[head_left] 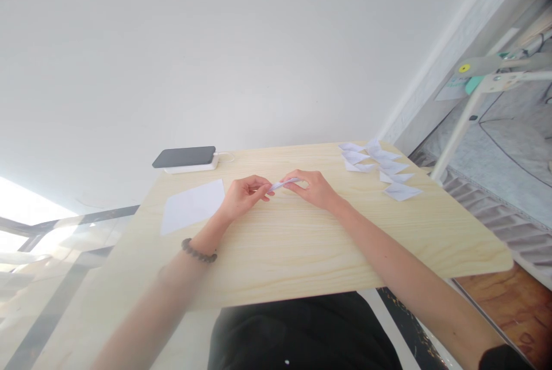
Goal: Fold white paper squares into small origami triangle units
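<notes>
A narrow folded piece of white paper [279,185] is pinched between my two hands, just above the middle of the table. My left hand [246,194], with a dark beaded bracelet on its wrist, grips one end between thumb and fingers. At the other end, my right hand [311,187] has thumb and fingers closed on the paper. To the left lies a flat white sheet of paper [192,206]. Several folded paper boats [393,167] stand in two rows at the table's far right.
The light wooden table [284,260] meets a plain wall at its far edge. A dark-screened phone [185,156] rests on a white block at the back left, with a white cable beside it. A white metal frame [461,119] stands right of the table.
</notes>
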Demonstrator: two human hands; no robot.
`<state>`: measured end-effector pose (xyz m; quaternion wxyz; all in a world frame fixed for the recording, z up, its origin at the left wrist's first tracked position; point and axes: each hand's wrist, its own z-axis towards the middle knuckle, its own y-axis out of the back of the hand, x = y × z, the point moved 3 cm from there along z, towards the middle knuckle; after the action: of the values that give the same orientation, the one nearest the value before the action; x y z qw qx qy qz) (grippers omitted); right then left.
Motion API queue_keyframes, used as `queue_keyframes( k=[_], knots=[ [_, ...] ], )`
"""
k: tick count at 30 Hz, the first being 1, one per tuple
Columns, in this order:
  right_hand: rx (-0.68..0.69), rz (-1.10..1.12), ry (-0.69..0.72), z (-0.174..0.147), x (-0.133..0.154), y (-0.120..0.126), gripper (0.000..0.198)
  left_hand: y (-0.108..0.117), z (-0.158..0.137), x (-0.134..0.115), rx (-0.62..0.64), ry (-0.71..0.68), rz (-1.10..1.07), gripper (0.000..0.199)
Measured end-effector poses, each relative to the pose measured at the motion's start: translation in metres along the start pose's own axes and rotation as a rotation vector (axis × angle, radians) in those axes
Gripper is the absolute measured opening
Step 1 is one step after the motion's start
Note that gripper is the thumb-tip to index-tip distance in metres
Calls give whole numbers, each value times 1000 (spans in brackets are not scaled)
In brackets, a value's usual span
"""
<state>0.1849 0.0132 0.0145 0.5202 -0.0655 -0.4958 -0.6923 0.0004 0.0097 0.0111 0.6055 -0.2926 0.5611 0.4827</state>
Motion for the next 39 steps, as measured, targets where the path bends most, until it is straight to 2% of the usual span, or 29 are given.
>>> queue_keyframes(
  k=[5,14,29,39],
  knots=[
    [1,59,6,0,0,0,16,1,1,3,29,49,-91,28],
    [32,49,13,1,4,2,14,3,1,5,56,61,40,27],
    [36,-38,88,1,3,3,13,0,0,7,119,110,65,32],
    [48,-113,123,1,1,-1,14,1,0,6,97,40,353,25]
  ],
)
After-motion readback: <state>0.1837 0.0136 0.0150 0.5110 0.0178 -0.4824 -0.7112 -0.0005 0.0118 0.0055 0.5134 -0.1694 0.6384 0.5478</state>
